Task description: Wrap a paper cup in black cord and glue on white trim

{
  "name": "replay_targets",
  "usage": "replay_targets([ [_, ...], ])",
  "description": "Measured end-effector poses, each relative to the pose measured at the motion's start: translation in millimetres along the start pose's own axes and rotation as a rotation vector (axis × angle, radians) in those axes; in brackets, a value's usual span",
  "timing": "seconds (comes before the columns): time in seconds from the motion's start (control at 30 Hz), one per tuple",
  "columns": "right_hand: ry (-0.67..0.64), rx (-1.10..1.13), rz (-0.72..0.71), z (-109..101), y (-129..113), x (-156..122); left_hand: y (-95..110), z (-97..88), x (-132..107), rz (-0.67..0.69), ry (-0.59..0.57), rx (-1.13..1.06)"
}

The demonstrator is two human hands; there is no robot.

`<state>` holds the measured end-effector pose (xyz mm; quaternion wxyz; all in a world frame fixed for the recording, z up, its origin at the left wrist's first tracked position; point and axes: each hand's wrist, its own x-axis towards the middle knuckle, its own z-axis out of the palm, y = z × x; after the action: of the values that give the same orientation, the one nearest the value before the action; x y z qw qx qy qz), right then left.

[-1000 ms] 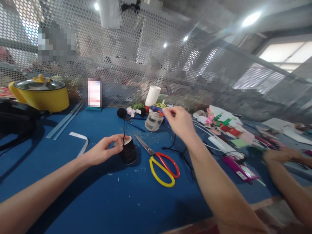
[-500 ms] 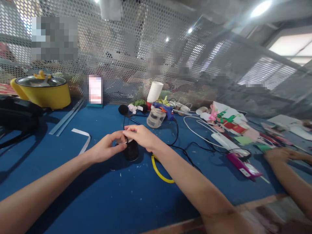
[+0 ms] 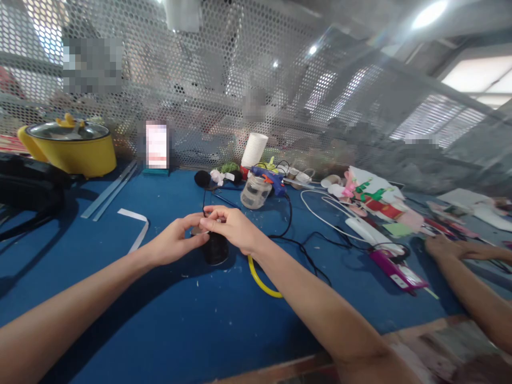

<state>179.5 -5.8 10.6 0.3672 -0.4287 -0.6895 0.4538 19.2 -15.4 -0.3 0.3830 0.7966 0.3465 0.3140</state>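
Observation:
A small black cylinder (image 3: 216, 250) stands on the blue tabletop in front of me, its top partly hidden by my fingers. My left hand (image 3: 180, 237) is closed at its left side, with the thumb against the front near the rim and the fingers behind. Over the top, my right hand (image 3: 230, 226) pinches thumb and fingertips together, close to the left fingertips. Whatever lies in that pinch is too small to name. A thin black strand (image 3: 204, 201) rises just behind the fingers. Part of a yellow ring (image 3: 262, 281) shows beneath my right forearm.
A yellow pot (image 3: 76, 154), a lit phone (image 3: 157, 144) and a clear jar (image 3: 255, 193) with a blue glue gun (image 3: 269, 177) stand behind. A white strip (image 3: 138, 234) lies left. Cables, a purple box (image 3: 396, 272) and a co-worker's hands (image 3: 448, 250) are at right.
My right fingers have shifted slightly and curled more over the cylinder's top. My left hand stays nearly in place. The co-worker's hands at the right have moved a little left.

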Motion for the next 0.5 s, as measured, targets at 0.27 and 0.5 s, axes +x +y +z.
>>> replay_targets([
  [0.27,0.168,0.376,0.067,-6.7,7.3,-12.9,1.9,-1.2,0.1,-0.124,-0.017,-0.199],
  [0.5,0.249,0.454,0.116,-12.4,14.8,-29.1,1.8,-2.7,-1.4,-0.182,-0.068,-0.409],
])
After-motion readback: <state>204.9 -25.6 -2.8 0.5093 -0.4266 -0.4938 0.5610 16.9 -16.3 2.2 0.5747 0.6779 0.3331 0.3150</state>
